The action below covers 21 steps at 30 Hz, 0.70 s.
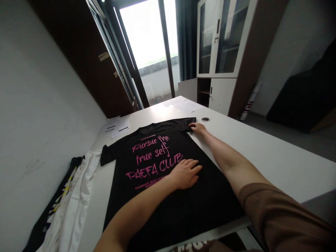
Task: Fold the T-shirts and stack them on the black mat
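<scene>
A black T-shirt [210, 196] with pink lettering lies spread flat, its neck toward the far side. My left hand [185, 174] rests flat on the shirt's chest, fingers spread, beside the end of the large pink words. At the shirt's far right, my right hand [198, 128] has its fingers closed on the edge of the short sleeve [183, 123]. The opposite sleeve [108, 155] lies flat on the left, with no hand on it.
Under the shirt is a white table [262, 150]. White and dark garments [78, 199] lie along the wall at left. Paper sheets [120, 126] sit at the far left, and more papers [181, 105] at the far end. A round cable hole [205, 119] is beyond my right hand.
</scene>
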Motion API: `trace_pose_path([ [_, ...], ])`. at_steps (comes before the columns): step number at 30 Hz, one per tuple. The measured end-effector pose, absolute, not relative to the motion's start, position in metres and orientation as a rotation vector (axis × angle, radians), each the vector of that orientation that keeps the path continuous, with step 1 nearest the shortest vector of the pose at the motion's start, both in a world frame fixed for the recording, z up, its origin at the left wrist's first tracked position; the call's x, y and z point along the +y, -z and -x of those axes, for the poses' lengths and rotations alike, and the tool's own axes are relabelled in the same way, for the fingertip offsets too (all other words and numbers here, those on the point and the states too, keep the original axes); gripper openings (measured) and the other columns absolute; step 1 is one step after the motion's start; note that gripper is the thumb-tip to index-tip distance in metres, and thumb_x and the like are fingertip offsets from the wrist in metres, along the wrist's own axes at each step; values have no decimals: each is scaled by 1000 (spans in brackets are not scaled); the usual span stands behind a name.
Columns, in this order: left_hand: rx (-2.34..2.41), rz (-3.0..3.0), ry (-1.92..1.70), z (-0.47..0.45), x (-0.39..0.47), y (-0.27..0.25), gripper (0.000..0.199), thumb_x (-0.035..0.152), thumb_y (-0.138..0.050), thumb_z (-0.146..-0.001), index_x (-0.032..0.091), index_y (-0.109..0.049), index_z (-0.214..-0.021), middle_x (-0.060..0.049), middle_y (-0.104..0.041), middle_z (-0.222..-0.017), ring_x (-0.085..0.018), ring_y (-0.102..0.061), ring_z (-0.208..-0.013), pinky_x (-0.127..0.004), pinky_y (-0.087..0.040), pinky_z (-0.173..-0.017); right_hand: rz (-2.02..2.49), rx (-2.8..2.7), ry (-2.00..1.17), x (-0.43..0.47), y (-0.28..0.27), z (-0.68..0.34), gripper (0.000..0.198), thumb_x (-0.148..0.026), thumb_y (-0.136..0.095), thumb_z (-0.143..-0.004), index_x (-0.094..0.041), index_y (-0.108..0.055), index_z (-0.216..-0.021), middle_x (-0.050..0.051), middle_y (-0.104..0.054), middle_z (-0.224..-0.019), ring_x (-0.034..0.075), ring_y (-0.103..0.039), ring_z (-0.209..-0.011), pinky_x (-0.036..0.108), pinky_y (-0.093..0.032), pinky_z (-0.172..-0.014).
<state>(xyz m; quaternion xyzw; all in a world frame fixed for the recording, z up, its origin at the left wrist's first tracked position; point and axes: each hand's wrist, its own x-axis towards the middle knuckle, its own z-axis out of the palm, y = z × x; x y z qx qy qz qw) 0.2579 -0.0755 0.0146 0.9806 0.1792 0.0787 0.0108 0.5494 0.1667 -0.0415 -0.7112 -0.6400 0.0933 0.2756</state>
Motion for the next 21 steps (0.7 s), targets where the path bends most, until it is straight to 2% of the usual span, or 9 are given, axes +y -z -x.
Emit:
trace_pose_path([
  [3, 390, -3078, -221, -285, -105, -21, 49, 38, -44, -104, 20, -45, -149, -13, -43, -157, -28, -42, -143, -46, -36, -116, 1776, -1687, -271, 164, 43, -551, 39, -28, -59, -88, -25, -77, -122, 7, -71, -126, 29, -67, -111, 38, -49, -101],
  [7, 420, -3062, -232, -299, -120, -23, 49, 38, -43, -105, 19, -45, -150, -13, -41, -159, -27, -39, -146, -47, -34, -118, 1624, -1677, -307, 160, 44, -550, 40, -31, -60, -89, -21, -75, -124, 11, -69, -131, 33, -64, -119, 45, -47, -107],
  [11, 448, -3053, -200, -302, -121, -26, 50, 38, -41, -105, 21, -41, -153, -12, -39, -160, -26, -37, -146, -47, -33, -118, 1431, -1575, -483, 158, 42, -549, 42, -33, -69, -86, -20, -74, -126, 13, -68, -132, 36, -62, -124, 52, -42, -112],
  [15, 431, -3087, -175, -314, -118, -31, 51, 40, -42, -106, 22, -41, -153, -11, -40, -159, -27, -45, -137, -45, -37, -114, 1271, -1343, -700, 161, 37, -547, 46, -38, -78, -81, -18, -74, -123, 14, -70, -128, 35, -61, -125, 55, -40, -114],
  [17, 413, -3109, -181, -324, -116, -31, 49, 40, -42, -106, 22, -44, -151, -10, -44, -156, -26, -50, -129, -43, -40, -110, 1224, -1205, -831, 161, 34, -544, 49, -38, -79, -80, -17, -73, -124, 14, -72, -122, 33, -66, -116, 55, -47, -108],
  [21, 406, -3108, -219, -343, -114, -26, 37, 35, -43, -106, 22, -55, -139, -7, -54, -147, -23, -55, -117, -40, -45, -104, 1123, -955, -1091, 159, 29, -540, 51, -37, -73, -86, -18, -65, -132, 12, -71, -120, 27, -70, -99, 47, -62, -84],
])
